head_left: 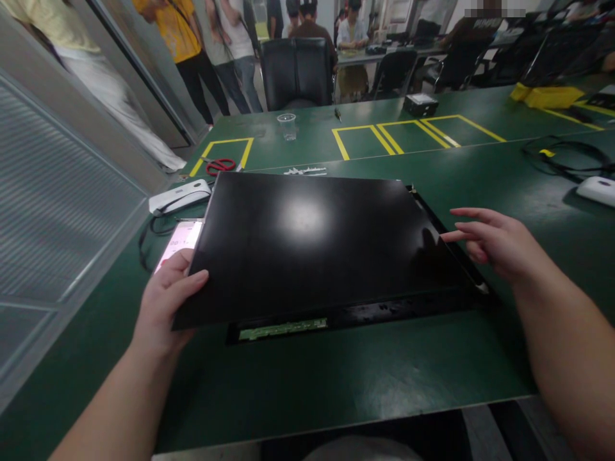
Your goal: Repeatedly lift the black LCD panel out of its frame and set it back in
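A flat black display panel [307, 256] lies tilted above a black frame [375, 312], its left side raised. My left hand [166, 298] grips the panel's left edge near the front corner, thumb on top and fingers underneath. Along the front of the frame a green circuit board [283, 329] shows. My right hand [494, 243] is at the panel's right edge with fingers apart; its index fingertip is at the glossy surface, and I cannot tell whether it touches. Just behind my left hand, a lit phone [181, 241] is partly covered by the panel.
Red-handled scissors [221, 166] and a white device [180, 196] with a cable lie behind the panel's left side. A clear plastic cup [287, 127], a small screwdriver [337, 114] and a black box [421, 104] stand farther back. Another white device [598, 191] lies right. Several people are beyond the table.
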`<state>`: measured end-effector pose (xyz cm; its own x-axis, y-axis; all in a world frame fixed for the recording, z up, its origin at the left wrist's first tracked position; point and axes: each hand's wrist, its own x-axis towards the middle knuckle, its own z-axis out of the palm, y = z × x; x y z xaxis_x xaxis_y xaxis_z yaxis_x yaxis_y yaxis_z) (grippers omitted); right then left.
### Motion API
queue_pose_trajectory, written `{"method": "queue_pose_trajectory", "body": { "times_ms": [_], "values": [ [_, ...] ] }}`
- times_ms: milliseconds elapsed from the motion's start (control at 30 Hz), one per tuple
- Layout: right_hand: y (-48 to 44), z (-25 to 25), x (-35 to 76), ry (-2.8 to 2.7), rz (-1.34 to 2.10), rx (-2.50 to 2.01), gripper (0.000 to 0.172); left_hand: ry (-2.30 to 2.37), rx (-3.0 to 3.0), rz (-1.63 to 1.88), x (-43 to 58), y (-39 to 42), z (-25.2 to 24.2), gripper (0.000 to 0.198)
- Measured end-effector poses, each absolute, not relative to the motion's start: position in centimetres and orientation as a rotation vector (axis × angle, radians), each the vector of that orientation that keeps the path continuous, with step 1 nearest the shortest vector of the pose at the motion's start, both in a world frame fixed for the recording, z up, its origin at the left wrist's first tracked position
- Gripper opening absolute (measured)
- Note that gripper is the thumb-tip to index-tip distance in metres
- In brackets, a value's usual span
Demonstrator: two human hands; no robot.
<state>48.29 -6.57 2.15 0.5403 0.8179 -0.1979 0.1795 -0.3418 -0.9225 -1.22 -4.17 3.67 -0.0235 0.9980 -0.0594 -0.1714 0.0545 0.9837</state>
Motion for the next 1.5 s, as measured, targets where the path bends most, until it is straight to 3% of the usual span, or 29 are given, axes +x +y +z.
{"method": "queue_pose_trajectory", "body": {
  "times_ms": [200,1500],
  "values": [
    [-6.6,1.7,49.0,-0.846,0.741,-1.859,0.054,1.124,1.029,1.144,-0.6,-4.0,3.0,0.045],
    [-6.8,2.3,48.6,-1.102,0.49,-2.266,0.064,1.24,0.942,0.998,1.6,-3.5,2.3,0.056]
  ]
}}
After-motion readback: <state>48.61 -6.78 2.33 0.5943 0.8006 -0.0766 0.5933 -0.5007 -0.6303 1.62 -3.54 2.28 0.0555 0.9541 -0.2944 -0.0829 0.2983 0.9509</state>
